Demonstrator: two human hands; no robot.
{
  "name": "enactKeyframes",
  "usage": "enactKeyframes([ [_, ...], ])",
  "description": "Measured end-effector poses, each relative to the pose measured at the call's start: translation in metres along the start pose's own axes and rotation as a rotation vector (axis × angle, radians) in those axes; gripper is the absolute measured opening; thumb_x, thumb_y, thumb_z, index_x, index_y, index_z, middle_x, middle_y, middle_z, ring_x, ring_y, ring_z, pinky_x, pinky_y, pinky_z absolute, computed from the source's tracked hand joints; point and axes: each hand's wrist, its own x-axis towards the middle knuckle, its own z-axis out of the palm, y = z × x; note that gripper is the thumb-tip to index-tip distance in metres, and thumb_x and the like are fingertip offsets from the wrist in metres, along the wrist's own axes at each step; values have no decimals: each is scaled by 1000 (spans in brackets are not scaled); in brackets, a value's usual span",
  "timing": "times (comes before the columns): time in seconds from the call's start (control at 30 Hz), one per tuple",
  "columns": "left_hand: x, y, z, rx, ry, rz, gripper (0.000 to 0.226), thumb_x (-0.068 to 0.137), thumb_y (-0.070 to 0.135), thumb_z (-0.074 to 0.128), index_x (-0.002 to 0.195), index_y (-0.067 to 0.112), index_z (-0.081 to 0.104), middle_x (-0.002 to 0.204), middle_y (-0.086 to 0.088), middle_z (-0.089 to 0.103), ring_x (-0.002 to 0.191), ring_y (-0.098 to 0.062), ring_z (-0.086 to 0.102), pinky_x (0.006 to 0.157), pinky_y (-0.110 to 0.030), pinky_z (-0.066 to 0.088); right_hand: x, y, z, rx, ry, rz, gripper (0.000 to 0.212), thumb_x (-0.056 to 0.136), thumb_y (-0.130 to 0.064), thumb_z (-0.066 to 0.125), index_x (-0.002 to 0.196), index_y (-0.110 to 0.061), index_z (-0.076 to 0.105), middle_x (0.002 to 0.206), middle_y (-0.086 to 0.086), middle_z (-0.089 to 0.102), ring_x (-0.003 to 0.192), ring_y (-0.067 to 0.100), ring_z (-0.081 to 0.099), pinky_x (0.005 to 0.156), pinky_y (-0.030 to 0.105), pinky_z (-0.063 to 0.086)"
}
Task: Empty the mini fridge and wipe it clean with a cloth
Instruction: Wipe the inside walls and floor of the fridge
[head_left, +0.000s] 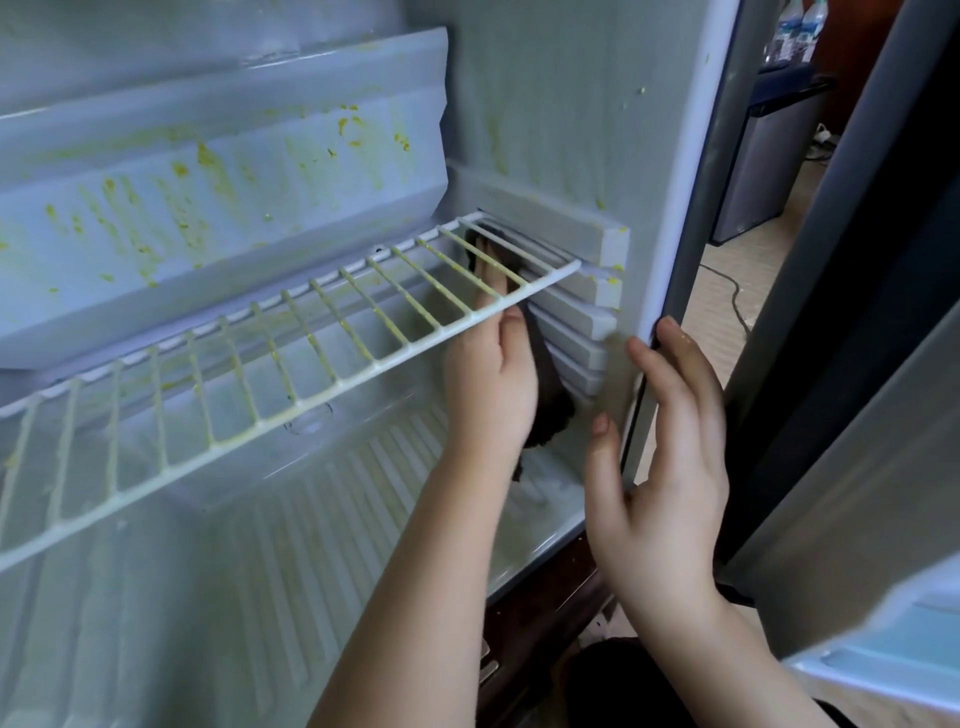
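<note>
The mini fridge (670, 156) stands open, with no food inside. Yellow-green smears cover its stepped back wall (208, 171). A white wire shelf (311, 332), also spotted yellow, sits on the side rails (576, 317). My left hand (488, 374) reaches in under the shelf's right end and presses a dark cloth (550, 384) flat against the right inner wall; its fingertips are behind the shelf wires. My right hand (665, 441) rests on the fridge's front right edge with its fingers relaxed and holds nothing.
The fridge's ribbed floor (363, 519) is bare. The open door (883, 467) stands close on the right. Beyond it are a grey bin-like box (769, 156), water bottles (800, 26) and a cable (727, 280) on the floor.
</note>
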Motion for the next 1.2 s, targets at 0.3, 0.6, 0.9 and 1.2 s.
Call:
enactKeyframes([
  [0.3, -26, 16, -1, 69, -20, 233, 47, 92, 8, 35, 134, -2, 52, 140, -2, 47, 131, -18, 44, 109, -27, 35, 0, 1, 0, 75, 16, 18, 55, 83, 10, 50, 137, 4, 41, 147, 9, 35, 141, 17, 32, 111, 22, 30],
  [0.6, -49, 22, -7, 145, -56, 371, 45, 92, 6, 38, 134, 0, 53, 143, 0, 39, 134, -14, 44, 111, -23, 35, -2, 1, 2, 102, 35, 63, 62, 84, 12, 50, 142, -4, 36, 147, 6, 37, 140, 15, 34, 110, 39, 36],
  [0.9, -50, 41, -7, 233, -20, 383, 43, 94, 10, 41, 135, 6, 54, 144, -8, 50, 132, -10, 44, 108, -11, 30, -3, 1, -3, 151, 6, 91, 61, 87, 10, 44, 143, -11, 34, 148, 6, 39, 139, 13, 36, 110, 41, 36],
  [1.2, -40, 57, 6, 107, 157, 315, 27, 90, 8, 56, 113, 0, 66, 115, -12, 60, 110, -20, 57, 98, -33, 48, -3, 2, -7, 169, -20, 85, 58, 86, 10, 42, 141, -7, 39, 147, 4, 41, 139, 12, 36, 111, 35, 35],
])
